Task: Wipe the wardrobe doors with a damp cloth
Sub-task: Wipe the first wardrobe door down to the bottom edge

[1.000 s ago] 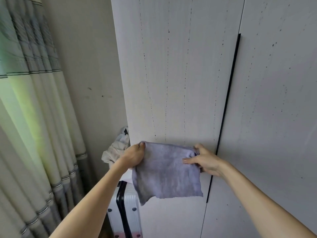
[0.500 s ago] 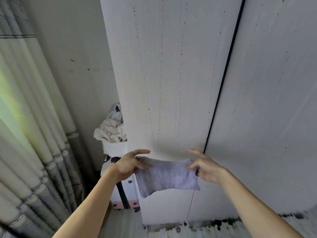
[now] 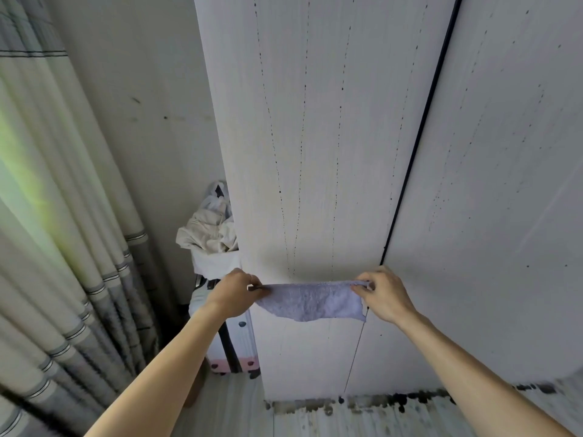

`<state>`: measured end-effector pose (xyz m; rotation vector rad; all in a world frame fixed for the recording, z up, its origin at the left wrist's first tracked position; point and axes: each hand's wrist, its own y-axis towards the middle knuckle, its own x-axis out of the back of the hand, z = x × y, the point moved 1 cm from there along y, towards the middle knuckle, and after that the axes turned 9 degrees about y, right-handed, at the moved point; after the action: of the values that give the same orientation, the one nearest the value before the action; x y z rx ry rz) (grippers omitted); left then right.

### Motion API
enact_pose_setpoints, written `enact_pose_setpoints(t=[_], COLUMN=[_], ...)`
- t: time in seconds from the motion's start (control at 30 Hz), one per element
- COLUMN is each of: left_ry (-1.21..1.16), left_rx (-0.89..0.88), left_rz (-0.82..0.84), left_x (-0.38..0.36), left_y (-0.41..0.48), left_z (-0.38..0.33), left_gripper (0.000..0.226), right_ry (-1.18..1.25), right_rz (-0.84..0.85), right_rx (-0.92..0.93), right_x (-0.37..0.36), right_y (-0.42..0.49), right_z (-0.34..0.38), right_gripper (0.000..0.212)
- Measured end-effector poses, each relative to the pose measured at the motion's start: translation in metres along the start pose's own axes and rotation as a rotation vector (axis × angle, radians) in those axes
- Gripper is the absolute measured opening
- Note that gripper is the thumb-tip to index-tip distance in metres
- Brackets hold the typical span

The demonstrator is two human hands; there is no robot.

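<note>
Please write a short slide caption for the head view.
Left hand and right hand hold a cloth taut before the wardrobe door.

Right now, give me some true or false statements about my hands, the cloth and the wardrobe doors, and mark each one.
1. The left hand and the right hand each pinch one end of the cloth. True.
2. The cloth is bright red. False: it is pale purple.
3. The wardrobe doors are shut, side by side. True.
4. A curtain hangs to the right of the doors. False: the curtain hangs to their left.
</note>
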<state>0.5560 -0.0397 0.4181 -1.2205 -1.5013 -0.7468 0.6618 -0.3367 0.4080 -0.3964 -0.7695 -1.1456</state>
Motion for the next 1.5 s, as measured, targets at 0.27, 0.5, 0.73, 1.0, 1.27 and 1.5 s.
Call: enact_pose_setpoints(t=[0.27,0.5,0.73,1.0,1.27,1.5], left_ry=[-0.704,-0.991,-1.230,-0.969,-1.181,-1.176], left_rx=[0.074,0.135,0.106,0.204,0.141,0.039], left_rz=[-0.045,0.199,0.400,0.156,0.311,0.268], left_x=[0.005,0.003,0.003,-0.008,-0.016,0.005], left_y=[-0.002,-0.008,-0.014,-0.007,-0.010,-0.009], left_z=[-0.020,-0.071,-0.098,-0.091,-0.111,-0.128], left_gripper=[0.030,0.024,0.033,0.041,0.032,0.019], right_ry=[0.397,0.608,0.778,1.028,1.228,1.069], right_rz=[-0.113,-0.020,0.217,0.206,0.252,-0.005], right_rx=[-0.244,-0.196,-0.147,-0.245,-0.396,-0.299], right_x=[-0.006,-0.017,-0.016,0.004,0.012,0.034], right_y=[-0.003,-0.007,-0.017,-0.014,-0.010,-0.002], right_z=[0.013,0.044,0.047,0.041,0.025,0.011], right_gripper=[0.025,0.015,0.035,0.042,0.023,0.036])
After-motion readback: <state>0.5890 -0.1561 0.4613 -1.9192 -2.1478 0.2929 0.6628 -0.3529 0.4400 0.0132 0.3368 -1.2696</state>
